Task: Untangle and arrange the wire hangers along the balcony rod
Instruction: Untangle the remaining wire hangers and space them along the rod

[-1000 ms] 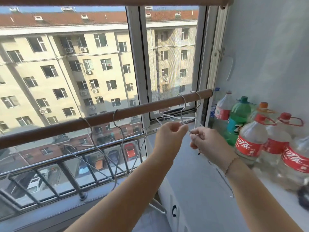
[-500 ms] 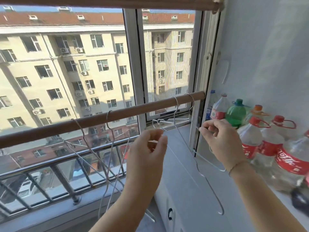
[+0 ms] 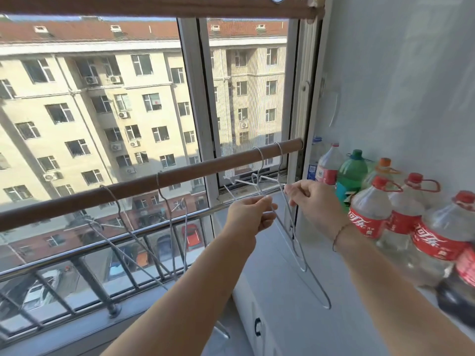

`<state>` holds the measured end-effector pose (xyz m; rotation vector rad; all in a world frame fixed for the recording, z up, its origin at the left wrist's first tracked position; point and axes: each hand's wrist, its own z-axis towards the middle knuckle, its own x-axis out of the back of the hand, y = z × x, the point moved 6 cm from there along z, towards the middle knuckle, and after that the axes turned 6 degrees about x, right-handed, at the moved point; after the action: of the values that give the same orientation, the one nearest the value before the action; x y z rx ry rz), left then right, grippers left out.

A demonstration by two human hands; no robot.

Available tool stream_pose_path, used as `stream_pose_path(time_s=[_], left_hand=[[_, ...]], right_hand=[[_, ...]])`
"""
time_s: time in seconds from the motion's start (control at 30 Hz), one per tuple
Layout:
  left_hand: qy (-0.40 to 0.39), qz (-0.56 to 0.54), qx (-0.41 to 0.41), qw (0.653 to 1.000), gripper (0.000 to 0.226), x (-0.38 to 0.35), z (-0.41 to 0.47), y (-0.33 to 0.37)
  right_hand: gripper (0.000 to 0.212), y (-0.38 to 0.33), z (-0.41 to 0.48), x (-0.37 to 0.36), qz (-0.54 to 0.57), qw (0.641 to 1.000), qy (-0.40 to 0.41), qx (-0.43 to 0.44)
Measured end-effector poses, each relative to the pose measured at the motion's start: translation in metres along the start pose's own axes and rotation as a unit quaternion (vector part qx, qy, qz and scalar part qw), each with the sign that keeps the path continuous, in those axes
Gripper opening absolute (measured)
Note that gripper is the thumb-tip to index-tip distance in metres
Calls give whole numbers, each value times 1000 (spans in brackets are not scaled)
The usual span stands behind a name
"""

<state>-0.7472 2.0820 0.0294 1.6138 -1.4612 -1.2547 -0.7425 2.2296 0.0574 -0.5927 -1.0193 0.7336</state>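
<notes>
A brown wooden rod (image 3: 144,187) runs across the window from 9 o'clock up towards 2 o'clock. Four wire hangers hook over it. Two hang free at about 8 o'clock: the left hanger (image 3: 120,222) and the second hanger (image 3: 172,222). Near the rod's right end, the other two hangers (image 3: 289,217) cross each other and dangle down towards 5 o'clock. The left hand (image 3: 248,218) pinches the wire of this tangled pair, fingers closed on it. The right hand (image 3: 312,201), at 3 o'clock of the left, grips another strand of the same pair, fingers curled shut. Plastic bottles (image 3: 370,209) stand on the white ledge (image 3: 290,291) at 3 o'clock.
</notes>
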Motion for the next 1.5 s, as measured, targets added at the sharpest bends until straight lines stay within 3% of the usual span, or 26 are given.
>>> stream_pose_path(time_s=[0.1,0.2,0.43,0.9,1.03,1.2,1.3,1.4,1.5], left_hand=[[6,-9,-4,1000,17,1,-1,1],[13,-9,-10,1000,9,3,-4,1],[29,13,-34,999,12,18,-7,6],[52,7,-43,998,6,41,-24,5],[108,106,-126,981,26,54,-49,16],[223,211,-323,895,12,92,-113,46],[274,192,-355,873,9,125,-129,50],[313,198,-361,856,15,150,-136,41],[357,186,-338,851,20,175,-139,23]], right_hand=[[13,-1,1,-7,17,1000,-10,5],[6,2,1,-8,20,1000,5,6],[14,17,7,11,34,997,72,-20],[20,35,11,21,19,996,65,-53],[22,24,4,27,-5,995,86,-52],[17,-33,-22,37,-13,986,162,34],[9,-74,-48,13,50,988,108,101],[6,-102,-69,-38,133,985,-33,102],[13,-107,-78,-99,142,974,-161,69]])
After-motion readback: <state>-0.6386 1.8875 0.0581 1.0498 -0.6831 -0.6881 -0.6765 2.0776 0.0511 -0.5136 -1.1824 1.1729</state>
